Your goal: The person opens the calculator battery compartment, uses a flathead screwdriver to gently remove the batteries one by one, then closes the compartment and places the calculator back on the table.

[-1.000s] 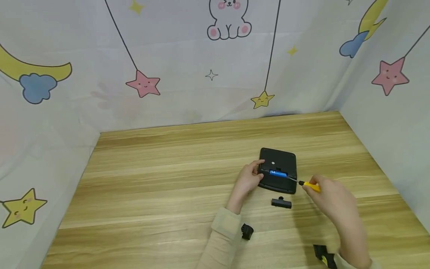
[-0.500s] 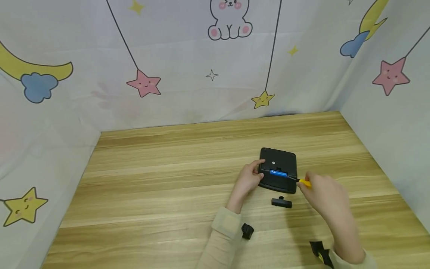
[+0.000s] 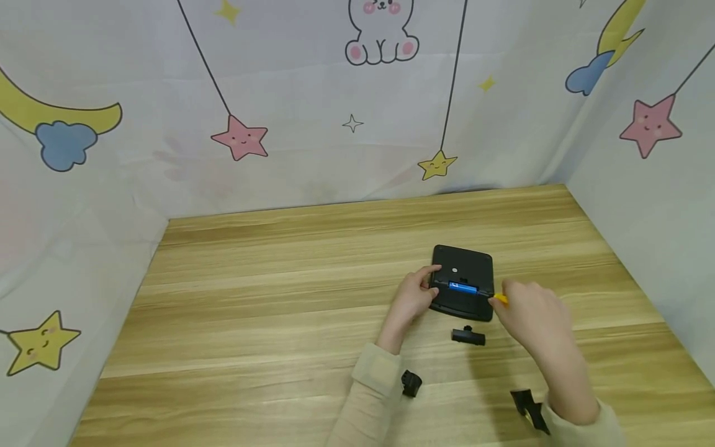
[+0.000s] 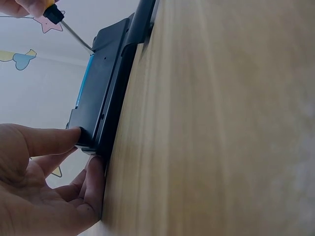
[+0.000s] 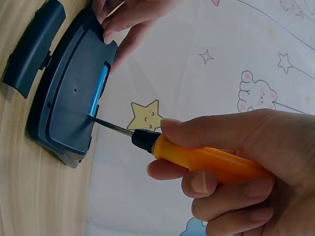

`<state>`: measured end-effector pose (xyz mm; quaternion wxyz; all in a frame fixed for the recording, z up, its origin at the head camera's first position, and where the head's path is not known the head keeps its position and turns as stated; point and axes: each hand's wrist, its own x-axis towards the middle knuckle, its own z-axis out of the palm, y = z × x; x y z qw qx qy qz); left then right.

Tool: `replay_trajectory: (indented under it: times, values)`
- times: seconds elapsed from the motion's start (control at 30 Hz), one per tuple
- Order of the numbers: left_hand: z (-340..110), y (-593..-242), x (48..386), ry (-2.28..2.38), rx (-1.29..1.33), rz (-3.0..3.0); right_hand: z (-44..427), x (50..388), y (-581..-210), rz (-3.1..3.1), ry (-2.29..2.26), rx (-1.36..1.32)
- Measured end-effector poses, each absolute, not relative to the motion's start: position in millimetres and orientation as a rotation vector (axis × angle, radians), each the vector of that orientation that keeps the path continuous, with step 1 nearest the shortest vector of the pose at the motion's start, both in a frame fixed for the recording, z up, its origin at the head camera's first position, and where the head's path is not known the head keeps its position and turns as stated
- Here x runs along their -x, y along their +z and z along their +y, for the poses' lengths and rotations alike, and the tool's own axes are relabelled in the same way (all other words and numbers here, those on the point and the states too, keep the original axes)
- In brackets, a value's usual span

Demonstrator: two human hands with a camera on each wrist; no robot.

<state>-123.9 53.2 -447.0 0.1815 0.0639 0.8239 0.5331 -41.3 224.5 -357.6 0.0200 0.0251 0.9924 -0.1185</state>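
Note:
A flat black device (image 3: 463,261), seemingly a calculator turned face down, lies on the table with its battery slot uncovered. A blue battery (image 3: 462,287) sits in that slot. My left hand (image 3: 410,301) grips the device's left edge, thumb on top and fingers at the side, as the left wrist view shows. My right hand (image 3: 536,313) holds a screwdriver (image 5: 206,162) by its yellow-orange handle, fingers curled round it. In the right wrist view the screwdriver's metal tip meets the slot at one end of the battery. Most of the handle is hidden in the head view.
The black battery cover (image 3: 468,336) lies on the wooden table (image 3: 268,298), just in front of the device. Small black pieces (image 3: 411,384) show beside both wrists. White printed cloth (image 3: 296,93) stands behind the table and along its sides.
My right hand has moved left and slightly up with the screwdriver, nearer the device, so less of the handle shows. The left hand, device and cover have stayed in place.

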Motion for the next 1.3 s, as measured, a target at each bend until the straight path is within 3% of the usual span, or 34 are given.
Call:
replay_trajectory:
  times: [0.47,1.3]
  values:
    - [55.8,-447.7,123.6,1.519,-0.18,2.334,224.9,43.0,-361.7,3.108,-0.364,-0.019]
    - [57.4,-448.3,123.0,1.516,-0.116,2.311,268.4,41.3,-386.1,3.05,-0.73,-0.001]
